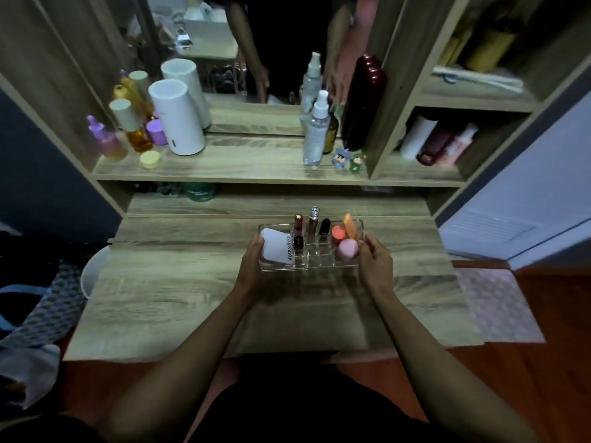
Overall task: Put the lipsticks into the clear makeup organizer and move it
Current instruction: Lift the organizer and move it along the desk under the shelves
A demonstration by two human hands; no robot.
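The clear makeup organizer (315, 262) is over the wooden tabletop, held at both ends. My left hand (252, 266) grips its left end and my right hand (374, 263) grips its right end. Upright in its middle slots stand a dark red lipstick (298, 224), a silver-topped tube (313, 220), a black lipstick (325, 227) and a short black one (298, 243). A white tube (276, 246) lies in the left compartment. Pink (348, 250) and orange sponges (339, 233) fill the right compartment.
The wooden vanity table (179, 292) has a raised shelf (243, 164) behind, carrying a white cylinder (177, 118), purple and amber bottles (128, 135), spray bottles (316, 129) and a dark red bottle (363, 100). A mirror stands at the back. Side cubbies (438, 142) are at right.
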